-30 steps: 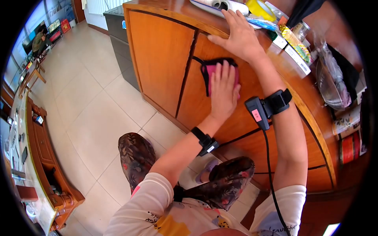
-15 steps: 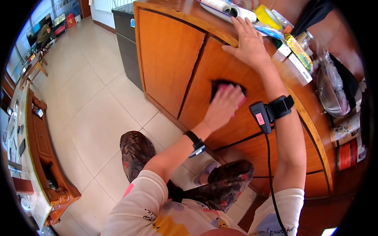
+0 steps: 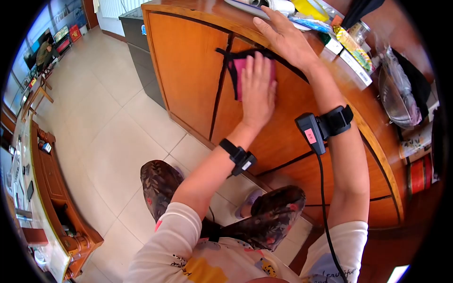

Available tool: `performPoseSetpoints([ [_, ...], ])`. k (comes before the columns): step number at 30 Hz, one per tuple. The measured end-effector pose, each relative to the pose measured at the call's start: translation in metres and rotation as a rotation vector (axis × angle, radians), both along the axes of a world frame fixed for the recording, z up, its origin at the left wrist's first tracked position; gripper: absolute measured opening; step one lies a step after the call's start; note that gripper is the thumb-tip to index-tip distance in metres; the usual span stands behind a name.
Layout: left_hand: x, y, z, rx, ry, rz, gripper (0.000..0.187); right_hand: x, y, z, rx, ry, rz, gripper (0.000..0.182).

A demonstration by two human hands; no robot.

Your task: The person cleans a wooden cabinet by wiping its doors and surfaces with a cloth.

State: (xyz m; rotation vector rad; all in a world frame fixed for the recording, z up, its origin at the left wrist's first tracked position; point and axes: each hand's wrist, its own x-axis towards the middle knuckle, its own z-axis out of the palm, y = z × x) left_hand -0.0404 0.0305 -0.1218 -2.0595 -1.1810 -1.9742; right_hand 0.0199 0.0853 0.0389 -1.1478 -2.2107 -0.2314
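- The left hand (image 3: 257, 87) lies flat against the front of the wooden cabinet (image 3: 193, 70), fingers straight and held together, pressing a pink and black cloth (image 3: 236, 70) onto the door; the cloth sits high on the panel, just under the top edge, its black trim reaching across the dark gap between two doors
- The right hand (image 3: 283, 37) rests palm down on the cabinet's top edge, fingers spread and pointing away from the person; it grips nothing (it simply lies on the wood), just above and beside the cloth
- Each forearm carries a black strap: a small band (image 3: 239, 155) at the left wrist; a bulkier wrist device (image 3: 321, 129) with a pink label on the right, a black cable hanging down from it
- On the cabinet top beyond the right hand lie rolled papers (image 3: 271, 4), a yellow tape roll (image 3: 309, 5) and small boxes (image 3: 351, 59); further right sits a metal bowl (image 3: 396, 101)
- Below, the person's knees in dark floral trousers (image 3: 165, 188) are bent over pale floor tiles (image 3: 104, 137); a low wooden bench (image 3: 52, 188) runs along the left edge
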Motion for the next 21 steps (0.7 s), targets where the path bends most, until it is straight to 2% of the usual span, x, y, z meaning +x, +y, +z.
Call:
performPoseSetpoints([
  [3, 0.027, -0.026, -0.014, 0.016, 0.075, -0.116, 0.056, 0.003, 0.007, -0.002, 0.059, -0.091, -0.003, 0.073],
  [4, 0.034, -0.033, -0.019, 0.015, 0.072, -0.114, 0.056, 0.001, 0.006, -0.004, 0.048, -0.115, -0.072, 0.077],
  [5, 0.041, -0.04, -0.024, 0.014, 0.176, -0.148, 0.054, 0.0, 0.005, -0.004, 0.047, -0.117, -0.07, 0.077],
  [6, 0.047, -0.044, -0.03, 0.017, 0.282, -0.182, 0.053, 0.001, 0.006, -0.005, 0.12, -0.241, -0.068, 0.08],
  [7, 0.054, -0.044, -0.042, 0.02, 0.281, -0.178, 0.053, 0.0, 0.004, -0.004, 0.193, -0.363, -0.065, 0.083],
  [9, 0.058, -0.048, -0.061, 0.013, 0.467, -0.435, 0.052, -0.002, -0.001, -0.007, 0.212, -0.384, -0.087, 0.089],
  [10, 0.055, -0.051, -0.065, 0.125, 0.582, -0.355, 0.052, -0.003, -0.005, -0.009, 0.262, -0.436, -0.158, 0.09],
  [11, 0.051, -0.05, -0.069, 0.126, 0.578, -0.352, 0.052, -0.004, -0.007, -0.01, 0.312, -0.488, -0.23, 0.091],
  [14, 0.041, -0.04, -0.083, 0.434, 0.808, -0.218, 0.054, -0.001, -0.001, -0.01, 0.297, -0.452, -0.202, 0.093],
  [16, 0.021, -0.024, -0.077, 0.449, 0.825, -0.282, 0.057, -0.003, -0.005, -0.008, 0.266, -0.431, -0.216, 0.094],
  [18, -0.003, -0.013, -0.067, 0.208, 0.839, -0.222, 0.055, -0.007, -0.006, -0.007, 0.237, -0.405, -0.227, 0.094],
  [19, -0.02, -0.017, -0.046, 0.123, 0.77, -0.124, 0.051, -0.007, -0.006, -0.008, 0.231, -0.384, -0.218, 0.093],
  [21, -0.035, 0.002, -0.037, 0.052, 0.524, 0.017, 0.055, -0.007, -0.006, -0.01, 0.22, -0.358, -0.199, 0.091],
])
